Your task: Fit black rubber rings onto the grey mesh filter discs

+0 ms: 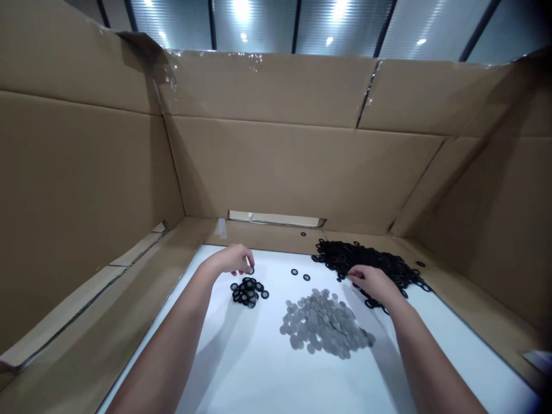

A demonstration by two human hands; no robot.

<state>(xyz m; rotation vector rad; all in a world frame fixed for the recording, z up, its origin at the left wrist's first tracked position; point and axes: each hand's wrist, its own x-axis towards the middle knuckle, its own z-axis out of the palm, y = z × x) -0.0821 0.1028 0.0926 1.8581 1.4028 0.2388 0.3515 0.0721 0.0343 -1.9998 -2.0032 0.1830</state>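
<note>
My left hand [236, 259] pinches a small black-rimmed disc [251, 270] above a pile of black rings with grey centres [246, 292]. At the near edge of a large heap of black rings [371, 259] is my right hand [370, 280], its fingers pressed together; whatever they may hold is too small to make out. Between the hands and closer to me lies a spread heap of grey discs [325, 323]. Two black-rimmed discs [294, 272] rest on the white surface [241, 368] between my hands.
Tall cardboard walls [267, 167] enclose the white surface at the left, back and right. A slot [276, 219] is cut low in the back wall. One stray black ring [303, 234] lies near the back, another [420, 264] at the right.
</note>
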